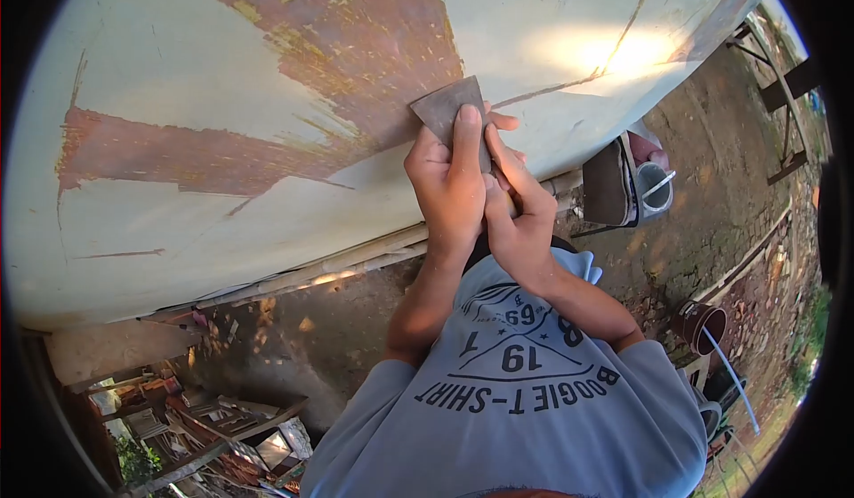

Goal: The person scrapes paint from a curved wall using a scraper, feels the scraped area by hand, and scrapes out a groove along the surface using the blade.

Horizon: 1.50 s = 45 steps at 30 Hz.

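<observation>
A scraper with a wide, flat grey blade (445, 107) is held in both of my hands, its edge against a large pale painted surface (222, 62). My left hand (452, 178) grips the blade, with the thumb pressed flat on its upper face. My right hand (523, 218) is wrapped around the lower part of the tool, where the handle is mostly hidden by fingers. Beside the blade, the paint gives way to a rough reddish-brown patch (374, 44) with yellowish streaks. Another brown strip (169, 153) runs off to the left.
A grey bucket (656, 187) stands at the right beside a dark chair-like object (608, 185). Farther right is a brown bucket (698, 327) with a pale blue stick. Piled wooden scraps (222, 436) lie at lower left. Long poles (347, 262) run along the surface's lower edge.
</observation>
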Tool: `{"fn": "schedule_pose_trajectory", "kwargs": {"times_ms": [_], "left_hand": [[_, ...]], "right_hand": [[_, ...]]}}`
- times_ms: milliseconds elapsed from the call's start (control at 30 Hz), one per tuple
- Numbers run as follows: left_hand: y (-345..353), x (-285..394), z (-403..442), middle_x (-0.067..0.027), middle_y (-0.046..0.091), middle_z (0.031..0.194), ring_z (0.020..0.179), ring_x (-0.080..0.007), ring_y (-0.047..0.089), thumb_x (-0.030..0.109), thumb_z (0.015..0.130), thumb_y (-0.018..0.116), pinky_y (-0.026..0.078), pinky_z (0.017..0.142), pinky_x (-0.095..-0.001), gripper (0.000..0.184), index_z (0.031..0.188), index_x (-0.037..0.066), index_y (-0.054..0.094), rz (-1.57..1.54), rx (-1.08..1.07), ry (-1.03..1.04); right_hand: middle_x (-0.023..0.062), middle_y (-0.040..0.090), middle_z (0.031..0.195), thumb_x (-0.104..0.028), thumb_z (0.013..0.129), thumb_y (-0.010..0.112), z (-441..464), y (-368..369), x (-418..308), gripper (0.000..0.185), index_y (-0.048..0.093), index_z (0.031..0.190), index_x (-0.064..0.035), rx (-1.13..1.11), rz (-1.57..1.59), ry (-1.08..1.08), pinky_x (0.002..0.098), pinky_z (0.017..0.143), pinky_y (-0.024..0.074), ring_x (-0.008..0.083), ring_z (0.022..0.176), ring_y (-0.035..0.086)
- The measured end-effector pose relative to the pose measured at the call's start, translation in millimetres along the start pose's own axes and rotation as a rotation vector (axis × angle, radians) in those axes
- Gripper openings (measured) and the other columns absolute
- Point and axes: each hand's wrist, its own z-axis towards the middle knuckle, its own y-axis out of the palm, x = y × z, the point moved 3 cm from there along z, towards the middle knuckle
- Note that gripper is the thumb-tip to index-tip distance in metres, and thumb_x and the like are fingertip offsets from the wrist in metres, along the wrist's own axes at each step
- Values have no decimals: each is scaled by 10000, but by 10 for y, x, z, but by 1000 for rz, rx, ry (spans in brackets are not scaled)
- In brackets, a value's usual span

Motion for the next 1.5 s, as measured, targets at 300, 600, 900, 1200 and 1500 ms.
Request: {"fn": "schedule_pose_trajectory", "kwargs": {"times_ms": [300, 600, 900, 1200, 1500], "left_hand": [[-43, -51, -65, -134, 687, 860, 603, -154, 644, 186, 1037, 489, 541, 520, -266, 253, 998, -48, 577, -2, 41, 11], [-50, -46, -15, -148, 684, 856, 628, -141, 644, 169, 1028, 513, 563, 544, -277, 227, 1024, -50, 570, 0, 13, 6], [-135, -195, -50, -142, 691, 873, 608, -144, 649, 165, 1029, 505, 562, 541, -259, 222, 1016, -47, 571, -22, 19, -52], [-113, -118, -26, -149, 680, 866, 569, -159, 637, 198, 1023, 520, 543, 510, -273, 244, 1062, -39, 566, 23, 31, -48], [-136, -151, -63, -143, 685, 879, 583, -160, 648, 209, 1027, 512, 538, 509, -275, 251, 1052, -33, 576, 13, 42, -57]], "right_hand": [[170, 705, 1007, -14, 931, 533, 31, 11, -83, 483, 487, 1412, 8, -56, 40, 39, 263, 769, 513, 114, 834, 625], [184, 696, 1107, -15, 930, 545, -49, 31, 128, 485, 495, 1412, -6, 11, -12, -92, 263, 781, 516, 114, 863, 627], [183, 711, 977, -19, 929, 539, -83, 4, 187, 474, 505, 1401, 4, -18, -25, 19, 263, 720, 521, 104, 783, 630], [211, 697, 1085, -9, 925, 550, -6, 33, 104, 471, 509, 1393, 16, -6, 19, -30, 267, 787, 516, 120, 872, 640], [216, 677, 1151, -9, 933, 531, -12, 56, 88, 485, 478, 1414, 18, -7, 14, -89, 280, 852, 509, 136, 965, 632]]}}
